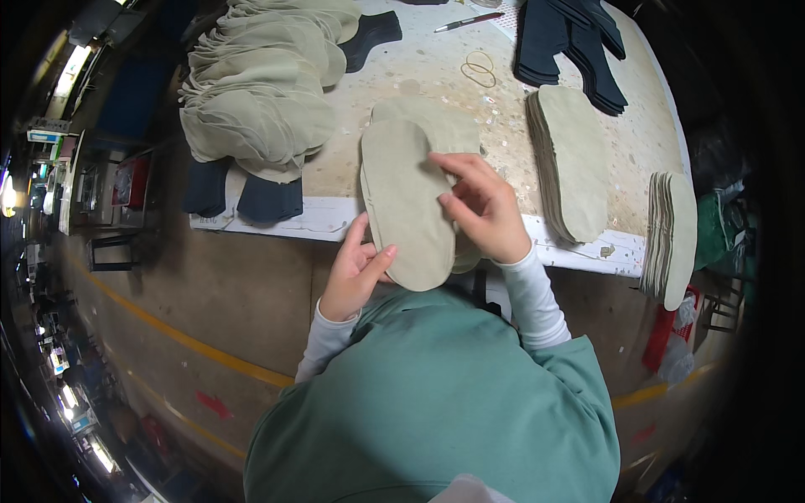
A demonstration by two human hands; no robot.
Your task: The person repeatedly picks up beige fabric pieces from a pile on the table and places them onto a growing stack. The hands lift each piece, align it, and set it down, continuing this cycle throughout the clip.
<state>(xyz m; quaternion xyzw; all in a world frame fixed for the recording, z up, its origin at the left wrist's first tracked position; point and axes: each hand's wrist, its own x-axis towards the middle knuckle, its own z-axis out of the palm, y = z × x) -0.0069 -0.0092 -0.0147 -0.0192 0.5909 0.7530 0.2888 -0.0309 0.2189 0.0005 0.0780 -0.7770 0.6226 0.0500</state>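
Beige fabric insoles [407, 210], at least two laid together, lie at a slant over the table's front edge. My left hand [355, 272] grips them by the lower left side, its thumb on top and the other fingers partly hidden behind. At their right edge is my right hand [485, 205], with forefinger and thumb apart over the top surface and the other fingers loosely curled. Nothing shows pinched between its fingertips. Behind these pieces more beige insoles [457, 126] rest on the table, partly covered.
A heaped pile of beige insoles [260, 101] fills the table's left, with dark blue pieces [270, 198] under it. Neat insole stacks [579, 163] [675, 235] stand at right, the outer one overhanging the edge. Behind are dark shaped pieces [541, 42], rubber bands [479, 70] and a pen [470, 23].
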